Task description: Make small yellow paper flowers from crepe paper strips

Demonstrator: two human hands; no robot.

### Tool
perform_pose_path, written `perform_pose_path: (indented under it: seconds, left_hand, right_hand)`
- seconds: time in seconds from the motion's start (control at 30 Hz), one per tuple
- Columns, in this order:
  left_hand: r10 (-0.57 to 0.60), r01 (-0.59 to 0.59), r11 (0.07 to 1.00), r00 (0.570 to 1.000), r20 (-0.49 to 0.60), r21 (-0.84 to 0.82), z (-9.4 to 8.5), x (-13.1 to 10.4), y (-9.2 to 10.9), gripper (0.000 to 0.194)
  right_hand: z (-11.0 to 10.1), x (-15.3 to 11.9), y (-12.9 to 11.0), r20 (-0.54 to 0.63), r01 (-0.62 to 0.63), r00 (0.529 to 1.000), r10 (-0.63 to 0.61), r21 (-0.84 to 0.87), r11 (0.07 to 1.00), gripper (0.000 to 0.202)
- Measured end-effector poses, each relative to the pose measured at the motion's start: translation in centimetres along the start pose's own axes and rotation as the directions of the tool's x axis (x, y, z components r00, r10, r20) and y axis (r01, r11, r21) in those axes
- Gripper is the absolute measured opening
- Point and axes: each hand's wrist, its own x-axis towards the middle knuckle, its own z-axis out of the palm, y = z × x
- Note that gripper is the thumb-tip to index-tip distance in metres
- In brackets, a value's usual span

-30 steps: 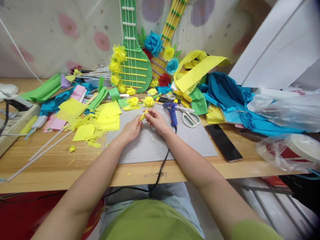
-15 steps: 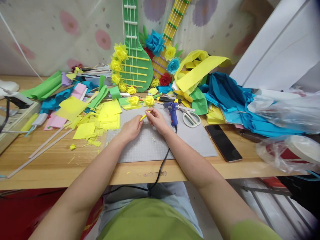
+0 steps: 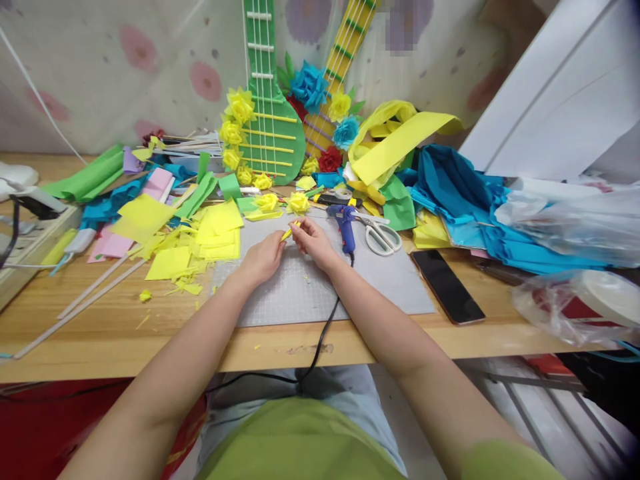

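Observation:
Between my two hands is a small piece of yellow crepe paper point(image 3: 287, 235), narrow and partly hidden by the fingers. My left hand point(image 3: 265, 256) is closed on its lower left end. My right hand point(image 3: 313, 239) pinches its upper right end. Both hands hover over the grey cutting mat point(image 3: 280, 300). Just beyond them lie yellow paper flowers point(image 3: 298, 201). A blue glue gun point(image 3: 345, 227) rests right of my right hand, beside white-handled scissors point(image 3: 383, 239). Left of my left hand, yellow paper squares point(image 3: 219, 233) are piled among scraps.
A green paper guitar point(image 3: 277, 143) and a yellow one point(image 3: 345, 50) lean on the back wall, trimmed with paper flowers. Blue crepe paper point(image 3: 450, 180) heaps at the right, near a phone point(image 3: 447, 287). The glue gun's black cord point(image 3: 327, 327) crosses the mat and the table's front edge.
Both hands stay in nearly the same place. The fingers have shifted very slightly on the yellow paper, and a little more of it shows between them.

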Motion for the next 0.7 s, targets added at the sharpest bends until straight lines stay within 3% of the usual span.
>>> perform_pose_path:
  seconds: [0.27,0.7]
  left_hand:
    - [-0.029,0.029,1.0,0.999,0.027,-0.002,-0.1,0.0,-0.2,0.033]
    - [0.006,-0.006,1.0,1.0,0.013,-0.008,0.1,0.2,-0.4,0.035]
  right_hand:
    - [-0.7,0.4,0.4,-0.064,0.063,0.996,-0.064,-0.015,0.998,0.036]
    - [-1.1,0.9,0.8,-0.072,0.09,0.994,-0.088,0.023,0.996,0.031]
